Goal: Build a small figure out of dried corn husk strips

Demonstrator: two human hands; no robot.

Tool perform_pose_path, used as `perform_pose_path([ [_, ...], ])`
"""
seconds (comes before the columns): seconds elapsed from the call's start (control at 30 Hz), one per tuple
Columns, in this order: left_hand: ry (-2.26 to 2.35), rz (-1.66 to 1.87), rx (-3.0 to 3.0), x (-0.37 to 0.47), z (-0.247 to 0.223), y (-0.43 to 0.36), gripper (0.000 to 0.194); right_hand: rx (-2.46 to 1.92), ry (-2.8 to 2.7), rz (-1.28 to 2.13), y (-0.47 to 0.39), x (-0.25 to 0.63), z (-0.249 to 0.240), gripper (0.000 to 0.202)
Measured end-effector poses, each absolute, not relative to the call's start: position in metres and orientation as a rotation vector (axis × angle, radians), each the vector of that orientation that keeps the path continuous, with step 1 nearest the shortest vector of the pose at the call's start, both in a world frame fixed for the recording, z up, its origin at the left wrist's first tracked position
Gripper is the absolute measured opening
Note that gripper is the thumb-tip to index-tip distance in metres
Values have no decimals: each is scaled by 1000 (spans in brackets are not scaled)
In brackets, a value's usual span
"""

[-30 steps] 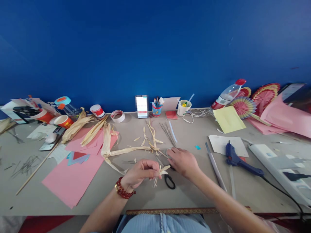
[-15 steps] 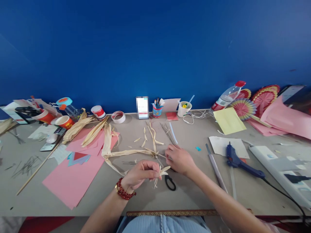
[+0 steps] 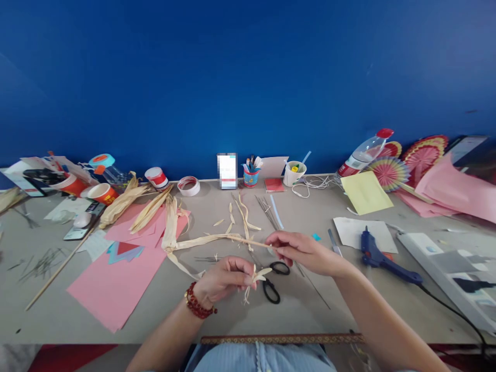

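My left hand point(image 3: 228, 276), with a red bead bracelet at the wrist, pinches a small flower of pale corn husk point(image 3: 260, 274), its petals spread to the right and thin ends hanging below. To the right and a little farther off, my right hand point(image 3: 300, 250) has its fingers closed on the end of a long strip of dried corn husk point(image 3: 251, 241). That strip runs leftward to a larger piece of husk point(image 3: 170, 227). Between and below the hands lie scissors point(image 3: 272, 292) with black handles; their blades are partly hidden. Thin wires point(image 3: 313, 287) stretch out beneath my right hand.
Pink paper sheets point(image 3: 116, 289) and more corn husks point(image 3: 122, 206) lie left. A blue glue gun point(image 3: 387, 261) and a white power strip point(image 3: 445, 279) are on the right. Along the wall stand a tape roll point(image 3: 188, 187), a phone point(image 3: 227, 171) and a pen cup point(image 3: 251, 178).
My right hand has shifted right, drawing the husk strip's end with it and uncovering the second scissor handle and wires. My left hand stays nearly still with the husk flower.
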State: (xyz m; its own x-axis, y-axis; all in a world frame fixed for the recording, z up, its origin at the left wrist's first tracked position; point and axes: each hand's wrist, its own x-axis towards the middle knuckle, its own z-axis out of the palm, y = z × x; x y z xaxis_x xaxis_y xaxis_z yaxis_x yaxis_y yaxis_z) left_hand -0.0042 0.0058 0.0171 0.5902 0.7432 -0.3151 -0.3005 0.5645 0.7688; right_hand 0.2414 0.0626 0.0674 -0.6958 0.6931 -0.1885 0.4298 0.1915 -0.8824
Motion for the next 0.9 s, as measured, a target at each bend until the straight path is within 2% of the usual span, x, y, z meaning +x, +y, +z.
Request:
perform_pose_path([
  [0.1, 710, 668, 717, -4, 14, 5, 27, -897, -2246, 1565, 57, 228, 76, 18],
  [0.3, 735, 635, 737, -4, 11, 5, 27, -653, -2428, 1615, 63, 212, 85, 33],
  [0.53, 706, 634, 703, -6, 7, 4, 28, -604, -2537, 1558, 66, 210, 84, 29],
  [0.9, 755, 603, 687, -4, 14, 5, 34, -576, -2632, 1479, 68, 207, 79, 41],
])
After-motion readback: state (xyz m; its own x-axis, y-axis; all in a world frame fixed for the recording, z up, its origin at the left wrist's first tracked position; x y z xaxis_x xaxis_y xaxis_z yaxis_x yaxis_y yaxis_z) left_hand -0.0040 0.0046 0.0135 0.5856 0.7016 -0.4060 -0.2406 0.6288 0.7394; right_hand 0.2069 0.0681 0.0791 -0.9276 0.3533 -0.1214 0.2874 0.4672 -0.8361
